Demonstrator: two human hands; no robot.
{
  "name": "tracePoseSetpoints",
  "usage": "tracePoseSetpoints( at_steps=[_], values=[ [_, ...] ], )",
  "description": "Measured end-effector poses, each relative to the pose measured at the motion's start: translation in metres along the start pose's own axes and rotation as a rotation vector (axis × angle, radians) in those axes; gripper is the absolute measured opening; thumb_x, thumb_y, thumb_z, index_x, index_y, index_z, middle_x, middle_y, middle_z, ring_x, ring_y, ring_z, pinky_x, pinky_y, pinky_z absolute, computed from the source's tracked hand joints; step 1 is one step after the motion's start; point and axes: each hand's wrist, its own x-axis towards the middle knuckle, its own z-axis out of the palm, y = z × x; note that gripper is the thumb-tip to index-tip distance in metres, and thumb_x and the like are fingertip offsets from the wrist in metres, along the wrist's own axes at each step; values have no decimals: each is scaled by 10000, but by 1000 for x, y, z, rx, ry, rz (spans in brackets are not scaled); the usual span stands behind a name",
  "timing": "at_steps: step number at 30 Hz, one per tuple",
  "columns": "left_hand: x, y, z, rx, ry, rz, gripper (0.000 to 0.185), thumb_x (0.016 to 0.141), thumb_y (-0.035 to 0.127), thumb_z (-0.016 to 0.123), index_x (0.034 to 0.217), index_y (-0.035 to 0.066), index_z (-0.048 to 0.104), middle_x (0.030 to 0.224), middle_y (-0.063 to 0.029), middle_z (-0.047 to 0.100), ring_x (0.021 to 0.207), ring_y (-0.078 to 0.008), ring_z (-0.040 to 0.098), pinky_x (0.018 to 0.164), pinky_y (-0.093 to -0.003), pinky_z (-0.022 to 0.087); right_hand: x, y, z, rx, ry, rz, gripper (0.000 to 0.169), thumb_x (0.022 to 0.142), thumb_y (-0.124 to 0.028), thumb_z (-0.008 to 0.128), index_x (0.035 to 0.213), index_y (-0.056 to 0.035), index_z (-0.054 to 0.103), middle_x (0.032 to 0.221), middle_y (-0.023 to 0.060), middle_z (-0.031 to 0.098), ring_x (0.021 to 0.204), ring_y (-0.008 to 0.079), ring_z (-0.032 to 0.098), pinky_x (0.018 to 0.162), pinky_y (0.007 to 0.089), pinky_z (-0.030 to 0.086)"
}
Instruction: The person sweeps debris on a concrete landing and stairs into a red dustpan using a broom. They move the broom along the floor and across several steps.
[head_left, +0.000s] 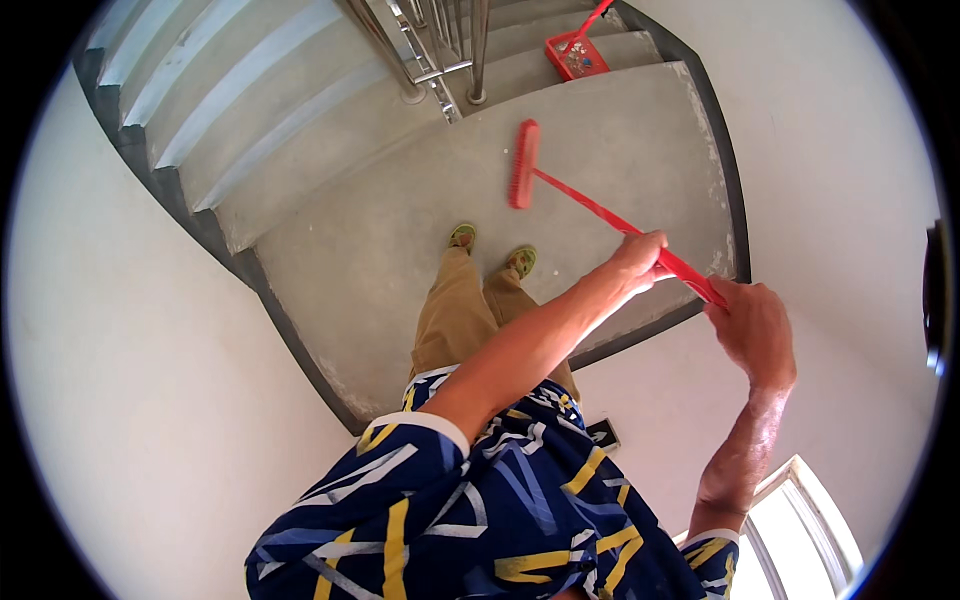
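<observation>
A red push broom slants across the right side of the landing, gripped in both hands. My left hand wraps around the middle part of its handle. At the handle's top end, my right hand is closed around the red shaft. The bristle head is at the grey concrete landing, beyond my feet, with its bristles facing left. Whether the bristles press on the floor I cannot tell. A few small pale specks lie on the concrete.
A red dustpan with debris in it sits on a step below the landing's far edge. Metal railing posts stand at the far middle. Stairs run along the left. White walls with dark skirting enclose the landing.
</observation>
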Motion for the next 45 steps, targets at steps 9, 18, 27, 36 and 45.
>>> tracePoseSetpoints(
  at_steps=[9,18,27,36,45],
  values=[
    [28,70,-106,217,189,-45,209,818,8,536,990,-42,429,961,-159,506,817,-326,615,822,-628,548,51,-43,95,361,-96,118,230,874,-288,596,970,-88,658,848,171,666,820,382,631,723,472,502],
    [12,-24,-110,978,220,-268,193,870,124,548,956,-41,496,797,-204,606,650,-354,656,554,-543,572,-56,-62,124,1281,-449,731,307,920,-280,530,1057,-8,564,745,148,659,632,236,664,554,368,529],
    [-55,-50,-66,1999,-717,-503,538,975,489,414,889,-27,537,677,-140,599,475,-229,601,388,-331,487,-74,-76,297,2539,227,911,158,930,-208,531,916,-50,533,607,8,518,430,90,480,385,216,395],
    [-146,-76,8,1678,-2058,-57,443,599,82,737,1028,82,625,1028,-117,586,1014,-291,542,960,-487,336,-111,-102,339,3757,825,189,361,976,-321,528,679,-135,438,624,-10,504,612,120,538,547,286,455],
    [-89,-122,7,1531,-1613,-416,260,793,243,754,752,67,566,720,-78,614,680,-221,573,688,-362,464,-106,-93,365,3246,1472,774,240,959,-184,487,787,-32,556,759,89,609,686,218,588,677,338,498]
  ],
)
